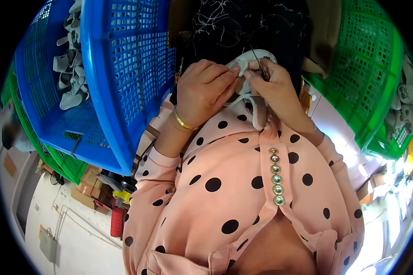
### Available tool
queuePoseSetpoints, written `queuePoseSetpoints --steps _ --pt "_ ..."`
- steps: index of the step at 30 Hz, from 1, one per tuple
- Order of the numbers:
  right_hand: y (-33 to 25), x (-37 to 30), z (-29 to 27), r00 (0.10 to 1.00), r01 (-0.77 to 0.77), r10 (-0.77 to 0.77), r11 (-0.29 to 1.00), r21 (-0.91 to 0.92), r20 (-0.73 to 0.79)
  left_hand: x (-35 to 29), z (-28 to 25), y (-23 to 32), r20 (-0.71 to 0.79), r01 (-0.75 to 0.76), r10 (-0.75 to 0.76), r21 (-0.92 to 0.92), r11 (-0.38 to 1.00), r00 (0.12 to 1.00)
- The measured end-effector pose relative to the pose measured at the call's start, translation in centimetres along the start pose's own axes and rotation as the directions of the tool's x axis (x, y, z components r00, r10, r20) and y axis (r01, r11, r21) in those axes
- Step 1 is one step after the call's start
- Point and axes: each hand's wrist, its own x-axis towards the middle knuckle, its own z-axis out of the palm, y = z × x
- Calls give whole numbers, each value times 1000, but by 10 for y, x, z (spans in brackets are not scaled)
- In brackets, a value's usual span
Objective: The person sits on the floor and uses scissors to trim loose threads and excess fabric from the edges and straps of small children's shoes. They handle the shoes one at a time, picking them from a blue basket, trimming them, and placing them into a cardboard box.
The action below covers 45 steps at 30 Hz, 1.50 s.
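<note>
A white-and-grey sandal (259, 114) with thin straps rests against my lap and blouse, between my two hands. My left hand (207, 89), with a gold bangle at its wrist, is closed, its fingertips pinching a white strap (242, 68). My right hand (280, 89) is closed too, gripping a small tool (263, 72) with a dark handle and a thin pointed metal end that sticks up past the fingers. Its exact kind is too small to make out. The right fingertips sit right beside the sandal strap. My hands cover part of the sandal.
On the left stands a tall blue plastic basket (96, 87) with several white-and-grey sandals (71, 98) inside. A green basket (369, 68) is on the right, more shoes (406, 94) beyond its wall. Loose pale threads (215, 20) lie over the dark trousers. Cardboard boxes (92, 188) sit by the wall.
</note>
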Motion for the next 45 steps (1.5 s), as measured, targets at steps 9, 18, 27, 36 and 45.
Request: queuePoseSetpoints --steps 9,18,27,36,45 --pt "6 -1 -4 998 41 -45 996 75 52 21 21 -1 313 658 -593 -505 558 742" --pt "-31 5 -53 956 255 -258 481 -839 142 21 39 0 104 578 -627 -524 625 772" --pt "-62 18 -50 948 319 -81 210 -924 309 22 36 3 100 573 -625 -530 626 775" --pt "-61 19 -45 956 288 -113 197 -937 270 23 29 7 300 612 -724 -763 209 621" --pt "-24 19 -38 780 615 -405 356 -703 477 18 24 4 256 491 -738 -863 116 625"
